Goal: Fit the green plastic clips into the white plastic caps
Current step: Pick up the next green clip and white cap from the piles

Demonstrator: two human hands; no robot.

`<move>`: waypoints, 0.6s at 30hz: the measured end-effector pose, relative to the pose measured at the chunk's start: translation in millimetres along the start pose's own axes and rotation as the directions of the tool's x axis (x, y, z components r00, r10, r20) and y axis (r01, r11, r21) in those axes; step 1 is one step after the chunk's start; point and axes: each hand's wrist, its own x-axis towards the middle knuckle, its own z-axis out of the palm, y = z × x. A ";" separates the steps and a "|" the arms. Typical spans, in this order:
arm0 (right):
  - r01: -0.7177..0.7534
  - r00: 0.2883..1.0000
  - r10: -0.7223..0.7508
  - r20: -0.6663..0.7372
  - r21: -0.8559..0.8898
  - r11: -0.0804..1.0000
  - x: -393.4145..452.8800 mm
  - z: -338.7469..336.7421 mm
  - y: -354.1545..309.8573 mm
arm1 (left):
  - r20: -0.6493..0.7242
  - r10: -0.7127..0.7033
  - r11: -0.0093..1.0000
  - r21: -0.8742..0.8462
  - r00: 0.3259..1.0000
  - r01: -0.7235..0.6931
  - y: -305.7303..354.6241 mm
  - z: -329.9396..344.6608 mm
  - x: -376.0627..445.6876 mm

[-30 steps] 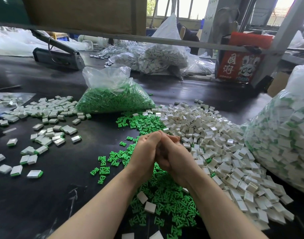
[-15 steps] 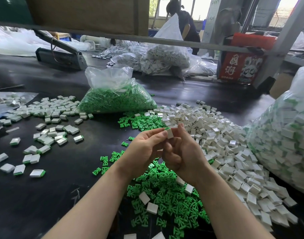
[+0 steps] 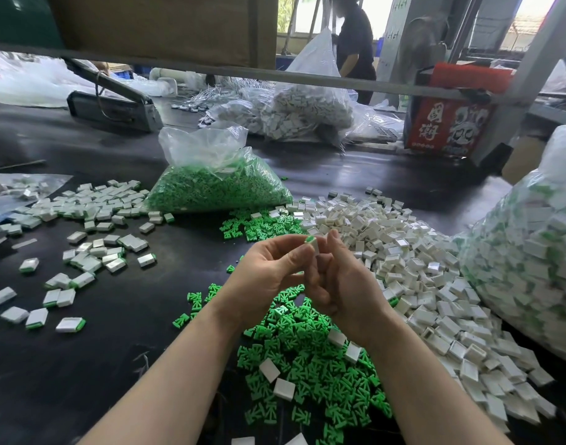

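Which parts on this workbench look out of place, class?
A few white caps lie scattered on the green clips pile near the person, apart from the main caps heap on the right. Nothing looks damaged.

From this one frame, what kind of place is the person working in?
Most likely a small factory or workshop bench for hand assembly. Loose heaps of white caps and green clips cover the dark table, bulk plastic bags hold more, and both hands pinch one cap with a clip in it.
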 end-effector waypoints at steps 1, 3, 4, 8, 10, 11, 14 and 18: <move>0.014 0.999 -0.015 -0.033 -0.030 0.999 -0.5 -1.6 -0.7 | -0.036 0.017 0.999 0.046 0.999 -0.016 2.1 -3.1 0.8; 0.056 0.984 -0.083 -0.158 -0.167 0.984 -1.9 -5.6 -1.9 | -0.162 0.076 0.981 0.191 0.984 -0.044 9.7 -15.8 1.5; 0.081 0.963 -0.141 -0.228 -0.256 0.963 -2.1 -7.9 -2.1 | -0.258 0.124 0.950 0.311 0.958 -0.039 15.1 -25.7 0.8; 0.113 0.854 -0.359 -0.376 -0.540 0.834 -1.2 -17.1 -2.3 | -0.513 0.428 0.383 0.849 0.744 0.365 32.9 -82.9 -11.7; 0.054 0.801 -0.469 -0.372 -0.736 0.674 -0.5 -22.9 -2.9 | -0.594 0.464 0.135 0.781 0.657 0.610 39.7 -105.1 -21.9; 0.013 0.777 -0.522 -0.352 -0.820 0.573 -0.6 -25.5 -3.2 | -0.636 0.456 0.053 0.718 0.623 0.694 41.2 -113.2 -26.0; -0.135 0.729 -0.618 -0.293 -0.947 0.290 -2.7 -29.1 -6.7 | -0.717 0.454 -0.067 0.565 0.530 0.822 42.2 -121.8 -32.7; -0.421 0.774 -0.557 -0.301 -0.902 -0.098 -4.1 -38.6 -4.2 | -0.640 0.528 0.038 0.674 0.558 0.737 41.5 -104.3 -24.9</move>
